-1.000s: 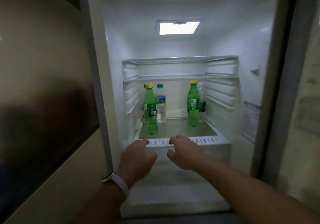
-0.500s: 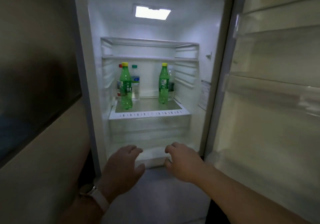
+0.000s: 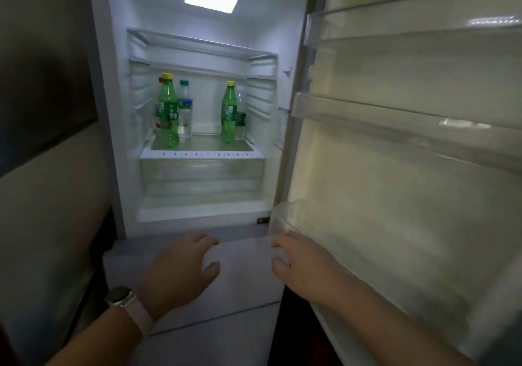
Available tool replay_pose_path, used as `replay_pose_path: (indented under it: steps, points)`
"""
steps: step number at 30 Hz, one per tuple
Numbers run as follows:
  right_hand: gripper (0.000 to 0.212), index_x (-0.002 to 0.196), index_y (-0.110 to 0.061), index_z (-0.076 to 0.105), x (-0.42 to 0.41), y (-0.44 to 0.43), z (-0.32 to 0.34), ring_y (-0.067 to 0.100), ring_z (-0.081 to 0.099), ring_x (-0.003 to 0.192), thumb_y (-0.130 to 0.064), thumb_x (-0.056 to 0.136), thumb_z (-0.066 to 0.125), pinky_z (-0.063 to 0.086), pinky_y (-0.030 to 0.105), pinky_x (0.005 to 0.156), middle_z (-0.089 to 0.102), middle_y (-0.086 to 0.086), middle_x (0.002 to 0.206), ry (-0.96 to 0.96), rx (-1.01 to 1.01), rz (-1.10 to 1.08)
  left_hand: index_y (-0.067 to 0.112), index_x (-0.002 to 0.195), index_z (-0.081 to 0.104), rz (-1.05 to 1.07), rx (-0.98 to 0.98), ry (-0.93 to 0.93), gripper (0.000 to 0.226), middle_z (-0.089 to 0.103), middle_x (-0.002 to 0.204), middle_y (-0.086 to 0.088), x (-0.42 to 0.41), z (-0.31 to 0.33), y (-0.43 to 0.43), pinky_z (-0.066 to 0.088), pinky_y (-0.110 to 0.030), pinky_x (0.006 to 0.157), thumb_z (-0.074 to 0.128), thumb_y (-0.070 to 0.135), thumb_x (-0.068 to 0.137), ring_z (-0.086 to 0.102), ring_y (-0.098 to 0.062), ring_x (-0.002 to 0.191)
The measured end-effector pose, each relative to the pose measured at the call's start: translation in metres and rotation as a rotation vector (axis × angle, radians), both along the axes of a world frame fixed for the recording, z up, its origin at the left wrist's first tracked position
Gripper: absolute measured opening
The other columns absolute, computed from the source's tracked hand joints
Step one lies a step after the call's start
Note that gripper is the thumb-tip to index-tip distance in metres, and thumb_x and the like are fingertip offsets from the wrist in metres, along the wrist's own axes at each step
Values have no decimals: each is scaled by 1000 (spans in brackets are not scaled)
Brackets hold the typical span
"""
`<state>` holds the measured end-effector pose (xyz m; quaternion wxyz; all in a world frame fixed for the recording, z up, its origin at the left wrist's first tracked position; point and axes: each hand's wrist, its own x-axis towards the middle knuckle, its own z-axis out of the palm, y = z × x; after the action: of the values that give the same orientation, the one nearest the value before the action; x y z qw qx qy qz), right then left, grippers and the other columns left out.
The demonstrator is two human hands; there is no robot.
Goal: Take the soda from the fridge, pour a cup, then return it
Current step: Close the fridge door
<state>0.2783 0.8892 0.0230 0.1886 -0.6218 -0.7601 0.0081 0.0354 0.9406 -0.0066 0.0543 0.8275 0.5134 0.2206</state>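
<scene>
Open fridge (image 3: 118, 111), two ribbed green plastic soda bottles (image 3: 169, 114) upright on glass shelf (image 3: 202, 154) — left hand (image 3: 180, 269), right hand (image 3: 303, 266) empty, fingers loose

No words or numbers can be read here: the labels on the two green soda bottles (image 3: 169, 114) (image 3: 228, 112), the label on the clear water bottle (image 3: 185, 105) and the sticker (image 3: 280, 128) on the fridge's right wall are too blurry.

fridge (image 3: 118, 111) white inside | shelf (image 3: 202, 154) white-edged | on shelf: two bottles (image 3: 169, 117) (image 3: 228, 115) green, yellow caps | watch strap (image 3: 139, 319) pale pink
</scene>
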Motion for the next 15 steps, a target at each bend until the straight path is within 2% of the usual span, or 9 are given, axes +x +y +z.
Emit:
replay_pose_path:
  steps: [6, 9, 11, 15]
  points:
    - [39, 128, -27, 55, 53, -79, 0, 15, 52, 111, -42, 93, 47, 42, 27, 85, 53, -6, 121, 21, 0, -19, 29, 126, 60, -12, 15, 18, 49, 58, 131, 9, 47, -3, -69, 43, -31, 98, 53, 50, 82, 55, -17, 119]
    - [35, 125, -27, 56, 83, -123, 0, 15, 52, 109, -40, 93, 49, 45, 30, 88, 54, -5, 118, 36, -14, -23, 27, 125, 61, -28, -12, 33, 50, 59, 130, 8, 77, -2, -108, 43, -32, 98, 53, 49, 82, 55, -19, 120]
    - [35, 125, -26, 56, 104, -150, 1, 15, 52, 110, -39, 94, 49, 45, 33, 89, 55, -4, 118, 37, -17, -41, 24, 119, 66, -52, 21, 32, 50, 63, 122, 6, 97, 0, -133, 45, -32, 94, 53, 47, 77, 60, -21, 113]
    - [37, 129, -23, 55, 141, -198, -2, 13, 51, 109, -39, 95, 50, 44, 30, 87, 54, -6, 120, 66, -10, -88, 23, 120, 65, -110, 29, 45, 47, 63, 123, 6, 133, 3, -176, 44, -31, 96, 55, 45, 80, 59, -21, 114]
